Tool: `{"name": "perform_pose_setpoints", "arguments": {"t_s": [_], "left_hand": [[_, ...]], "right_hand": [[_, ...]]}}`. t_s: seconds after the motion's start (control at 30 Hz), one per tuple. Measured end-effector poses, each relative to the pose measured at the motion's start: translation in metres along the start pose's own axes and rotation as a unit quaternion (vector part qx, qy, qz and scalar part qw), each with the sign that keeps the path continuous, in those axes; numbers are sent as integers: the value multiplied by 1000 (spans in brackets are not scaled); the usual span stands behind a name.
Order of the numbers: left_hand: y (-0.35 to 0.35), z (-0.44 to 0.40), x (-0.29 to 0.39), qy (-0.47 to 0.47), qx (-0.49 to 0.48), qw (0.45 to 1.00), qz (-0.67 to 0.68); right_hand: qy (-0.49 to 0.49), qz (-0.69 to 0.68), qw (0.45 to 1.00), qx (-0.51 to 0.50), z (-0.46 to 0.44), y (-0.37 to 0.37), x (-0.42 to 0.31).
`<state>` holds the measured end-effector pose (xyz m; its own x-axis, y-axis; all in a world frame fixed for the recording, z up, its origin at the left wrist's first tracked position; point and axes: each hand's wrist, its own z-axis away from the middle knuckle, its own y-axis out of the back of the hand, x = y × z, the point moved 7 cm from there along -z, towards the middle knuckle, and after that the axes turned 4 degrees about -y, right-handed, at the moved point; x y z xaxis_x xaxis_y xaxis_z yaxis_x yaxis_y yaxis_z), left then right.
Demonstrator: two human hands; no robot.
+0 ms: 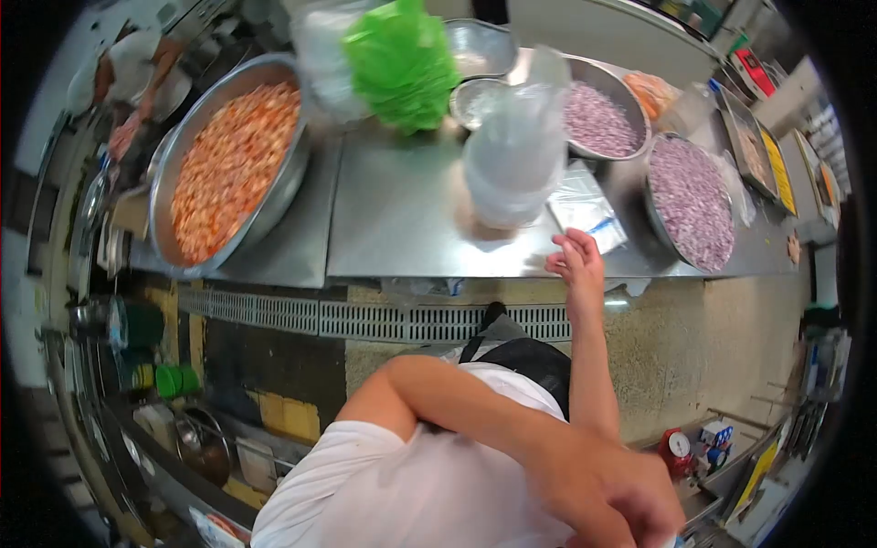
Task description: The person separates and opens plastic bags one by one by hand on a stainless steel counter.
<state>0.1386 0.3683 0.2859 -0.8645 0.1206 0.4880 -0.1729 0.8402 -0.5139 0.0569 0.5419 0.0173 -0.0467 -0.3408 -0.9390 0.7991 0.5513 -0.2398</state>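
My right hand (577, 256) is raised by the front edge of the steel table (411, 219), its fingers loosely bent and apart with nothing in them. Just beyond it lies a flat clear plastic packet (586, 208). Left of that packet stands a stack of clear plastic containers in a bag (516, 169). My left arm crosses my chest, and my left hand (607, 493) is at my right upper arm or sleeve. Its fingers are curled down, partly hidden and blurred, so what they touch cannot be made out.
A large bowl of chopped orange-red food (236, 178) sits at left. Two bowls of chopped purple onion, one nearer (690, 205) and one farther (598, 119), stand at right. A green plastic bag (402, 68) is at the back. A floor drain grate (365, 321) runs below; another person's arm (160, 73) is far left.
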Motion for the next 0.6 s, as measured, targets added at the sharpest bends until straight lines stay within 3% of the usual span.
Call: {"name": "perform_pose_setpoints", "arguments": {"t_s": [0.07, 0.1, 0.13, 0.17, 0.23, 0.27, 0.3, 0.4, 0.47, 0.5, 0.53, 0.6], "left_hand": [[40, 25, 48, 25, 86, 988, -129], [67, 47, 55, 19, 193, 961, -198], [96, 70, 62, 15, 294, 918, -265], [123, 89, 63, 12, 425, 875, -230], [189, 133, 57, 33, 552, 761, -340], [224, 154, 53, 35, 578, 706, -409], [252, 164, 55, 48, 626, 686, -367], [325, 170, 75, -53, 672, 658, -337], [376, 171, 88, -113, 701, 656, -257], [412, 179, 89, -137, 705, 666, -202], [437, 183, 93, -130, 743, 631, -184], [468, 192, 106, -114, 772, 571, -255]], "right_hand": [[-3, -14, 1000, 19, -25, 9, -16], [-5, -65, 998, 17, -36, 18, -20], [-3, -115, 993, 16, -46, 31, -23], [19, -163, 986, 10, -53, 47, -26], [38, -275, 957, 80, -68, 90, -27], [47, -327, 938, 109, -75, 111, -26], [53, -370, 914, 159, -81, 131, -23], [83, -445, 874, 175, -99, 172, -30], [63, -535, 835, 111, -120, 189, -16], [75, -505, 844, 161, -116, 191, -16], [86, -470, 854, 205, -116, 193, -22], [81, -473, 856, 192, -117, 200, -17]]}}
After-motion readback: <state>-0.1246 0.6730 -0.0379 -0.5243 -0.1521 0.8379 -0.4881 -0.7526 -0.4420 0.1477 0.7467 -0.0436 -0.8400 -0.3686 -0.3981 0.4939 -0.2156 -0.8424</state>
